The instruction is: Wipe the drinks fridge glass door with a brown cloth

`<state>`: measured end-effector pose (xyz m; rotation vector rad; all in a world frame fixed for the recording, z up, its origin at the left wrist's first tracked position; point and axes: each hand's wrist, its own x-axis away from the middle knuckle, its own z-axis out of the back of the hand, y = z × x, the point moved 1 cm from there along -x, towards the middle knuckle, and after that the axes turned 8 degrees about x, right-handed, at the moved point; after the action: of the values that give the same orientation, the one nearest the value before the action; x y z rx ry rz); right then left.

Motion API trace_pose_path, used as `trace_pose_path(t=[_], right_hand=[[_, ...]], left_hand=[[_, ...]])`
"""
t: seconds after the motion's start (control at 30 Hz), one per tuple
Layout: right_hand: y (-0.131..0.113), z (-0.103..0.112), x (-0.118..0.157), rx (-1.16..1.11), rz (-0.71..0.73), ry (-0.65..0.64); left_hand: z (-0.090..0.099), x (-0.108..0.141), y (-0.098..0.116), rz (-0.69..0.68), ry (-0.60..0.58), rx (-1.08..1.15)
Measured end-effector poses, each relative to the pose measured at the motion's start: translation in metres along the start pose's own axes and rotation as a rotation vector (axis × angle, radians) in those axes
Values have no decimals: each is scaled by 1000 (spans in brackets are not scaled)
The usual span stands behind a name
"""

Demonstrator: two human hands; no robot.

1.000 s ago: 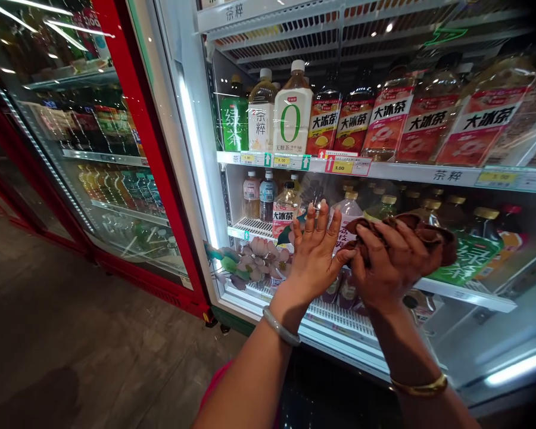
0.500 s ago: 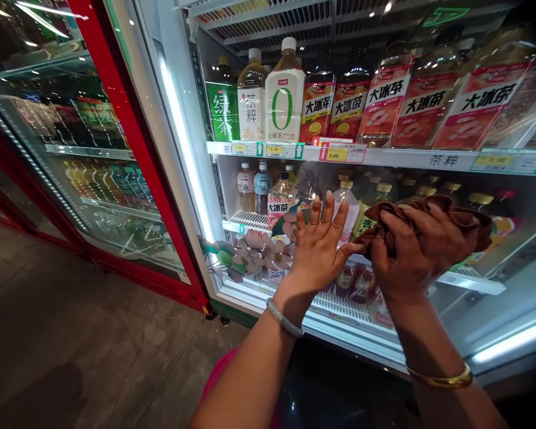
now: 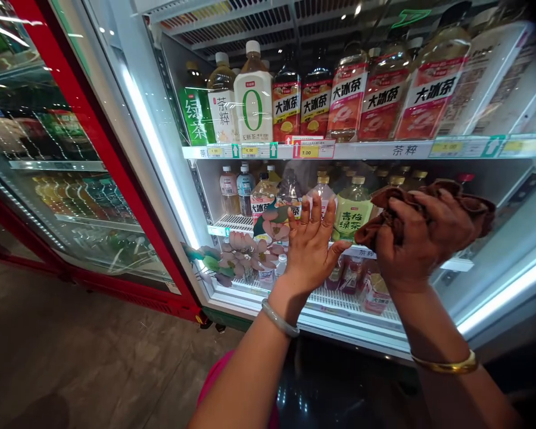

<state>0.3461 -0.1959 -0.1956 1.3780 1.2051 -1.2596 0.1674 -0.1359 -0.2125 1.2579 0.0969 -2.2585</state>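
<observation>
The left hand (image 3: 312, 244), with a pale grey-green bangle (image 3: 279, 320) at its wrist, is spread wide, palm forward and apparently flat against the clear glass door (image 3: 339, 164) of a lit drinks cooler; it grips nothing. The right hand (image 3: 415, 238), above a shiny gold bangle (image 3: 449, 364), curls its fingers over a bunched dark-brown cloth (image 3: 480, 217), holding it up at the glass. The cloth bulges past both sides of that hand, its left end just beside the left thumb. Behind the glass, between the hands, stands a pale-green bottle with a gold cap (image 3: 352, 214).
</observation>
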Motion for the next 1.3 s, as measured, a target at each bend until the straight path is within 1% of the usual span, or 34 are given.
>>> trace_pose_path(t=[0.07,0.13,0.2,0.27,0.33,0.4,0.43,0.47,0.5,0.57,0.63,0.7,0.77,0.83,0.9,0.97,1.03,1.1,1.17,1.23,1.3], right_hand=[[-14,-2,12,8,9,-16],[-28,-4,22,-8,60,-35],[-31,-5,24,-35,139,-70],[-17,-2,17,-35,191,-89],[10,2,6,-2,169,-68],[40,7,-3,30,73,-15],[51,8,-5,37,23,10],[57,9,-5,41,-17,25],[59,9,-3,44,-41,40],[47,8,5,58,-70,44],[23,7,16,77,-72,18],[2,5,26,68,-23,-37],[-5,4,30,43,71,-97],[8,6,27,38,162,-127],[34,11,20,62,177,-111],[60,16,14,84,117,-65],[73,20,14,103,40,-34],[68,22,19,131,-15,-19],[51,20,27,142,-40,-31],[32,17,30,130,-3,-57],[25,14,27,122,97,-104]], left_hand=[[-5,-1,4,-26,-14,8],[-12,-1,9,-31,-30,19],[-16,-2,13,-24,-29,30],[-19,-3,16,-22,-17,39],[-21,-4,19,-24,-10,43],[-22,-5,22,-22,-15,45],[-23,-5,24,-21,-22,46],[-24,-5,27,-22,-31,49],[-25,-5,30,-24,-40,53],[-27,-5,36,-26,-54,60],[-29,-5,41,-18,-53,67],[-30,-5,46,-5,-54,84],[-31,-4,48,4,-56,104],[-33,-3,48,4,-61,115],[-35,-2,48,-1,-67,110],[-37,-2,48,-5,-74,98],[-38,-3,47,-4,-73,86],[-40,-4,47,-2,-65,75],[-43,-5,48,-12,-54,67],[-47,-5,51,-45,-48,70],[-51,-5,55,-78,-46,85]])
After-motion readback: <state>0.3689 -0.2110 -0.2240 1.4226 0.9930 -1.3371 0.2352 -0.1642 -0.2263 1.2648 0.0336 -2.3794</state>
